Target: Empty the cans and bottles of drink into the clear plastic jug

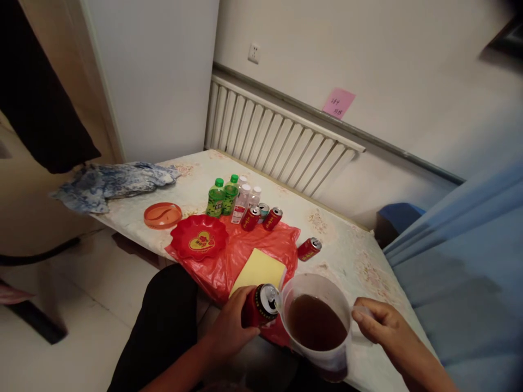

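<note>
At the table's (359,256) near edge, the left hand (231,326) grips a red can (259,306) tipped against the jug (316,321), which holds brown liquid; the right hand's (382,321) fingers clasp its handle, steadying it.

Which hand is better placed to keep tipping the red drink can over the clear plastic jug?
The left hand, most likely: it already grips the red drink can, tilted with its top at the rim of the clear plastic jug. The right hand holds the jug's handle.
</note>
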A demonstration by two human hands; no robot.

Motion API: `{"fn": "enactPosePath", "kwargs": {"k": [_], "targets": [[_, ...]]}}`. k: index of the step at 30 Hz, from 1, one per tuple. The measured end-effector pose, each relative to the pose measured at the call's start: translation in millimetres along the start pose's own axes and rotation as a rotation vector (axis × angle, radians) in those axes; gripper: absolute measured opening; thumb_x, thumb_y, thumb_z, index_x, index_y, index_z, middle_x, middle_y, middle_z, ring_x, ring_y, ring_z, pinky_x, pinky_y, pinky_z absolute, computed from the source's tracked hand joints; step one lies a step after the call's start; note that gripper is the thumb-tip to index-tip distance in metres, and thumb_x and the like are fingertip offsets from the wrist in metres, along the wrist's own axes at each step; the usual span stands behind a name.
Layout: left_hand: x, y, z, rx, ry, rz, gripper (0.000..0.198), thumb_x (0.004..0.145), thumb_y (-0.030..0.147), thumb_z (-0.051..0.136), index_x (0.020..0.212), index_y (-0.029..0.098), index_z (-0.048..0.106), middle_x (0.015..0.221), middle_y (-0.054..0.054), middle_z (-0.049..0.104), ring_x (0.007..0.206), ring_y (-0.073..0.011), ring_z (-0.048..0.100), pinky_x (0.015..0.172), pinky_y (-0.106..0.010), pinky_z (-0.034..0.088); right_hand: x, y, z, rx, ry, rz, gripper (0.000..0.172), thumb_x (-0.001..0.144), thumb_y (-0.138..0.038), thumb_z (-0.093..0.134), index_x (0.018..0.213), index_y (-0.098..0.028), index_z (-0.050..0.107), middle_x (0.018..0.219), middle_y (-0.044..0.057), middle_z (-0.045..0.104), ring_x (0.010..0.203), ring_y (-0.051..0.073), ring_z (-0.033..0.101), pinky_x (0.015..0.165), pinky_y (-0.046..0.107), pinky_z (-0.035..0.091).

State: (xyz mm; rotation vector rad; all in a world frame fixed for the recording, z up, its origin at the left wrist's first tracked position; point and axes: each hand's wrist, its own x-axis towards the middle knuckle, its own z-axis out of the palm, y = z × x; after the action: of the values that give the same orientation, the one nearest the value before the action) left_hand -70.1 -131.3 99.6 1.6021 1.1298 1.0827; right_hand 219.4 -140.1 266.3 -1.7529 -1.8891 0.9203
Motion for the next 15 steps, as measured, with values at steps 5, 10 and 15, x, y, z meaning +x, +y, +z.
{"fn": "enactPosePath", "kwargs": {"k": [5,10,15], "targets": [[0,-11,-3.9,-0.006,0.054,-0.034,0.074,0.056,0.006,0.064,0.127,0.022,0.048,0.129,-0.008,0.058,0.122,-0.0290,0.053,0.107,-0.046,0.040,18,10,16,0.263,0.127,-0.037,0.055,0.078,-0.067,0.052,0.053,-0.022,0.034,0.054,-0.006,0.024,0.051,0.010,0.021,0.048,0.024,0.020],[-8,-26,-9.9,0.009,0.093,-0.069,0.073,0.057,0.010,0.066,0.126,0.023,0.047,0.128,-0.008,0.059,0.120,-0.0306,0.054,0.105,-0.047,0.042,53,-5,31,0.568,0.259,-0.098,0.047,0.084,-0.051,0.053,0.054,-0.023,0.030,0.054,-0.007,0.019,0.051,0.010,0.018,0.048,0.026,0.019],[-15,-33,-17.3,-0.027,0.107,-0.135,0.075,0.054,0.006,0.064,0.125,0.023,0.049,0.129,-0.007,0.059,0.121,-0.0307,0.054,0.106,-0.047,0.041,108,-23,60,0.841,0.335,-0.190,0.041,0.082,-0.037,0.057,0.055,-0.023,0.030,0.055,-0.008,0.018,0.049,0.010,0.015,0.047,0.027,0.016]]}}
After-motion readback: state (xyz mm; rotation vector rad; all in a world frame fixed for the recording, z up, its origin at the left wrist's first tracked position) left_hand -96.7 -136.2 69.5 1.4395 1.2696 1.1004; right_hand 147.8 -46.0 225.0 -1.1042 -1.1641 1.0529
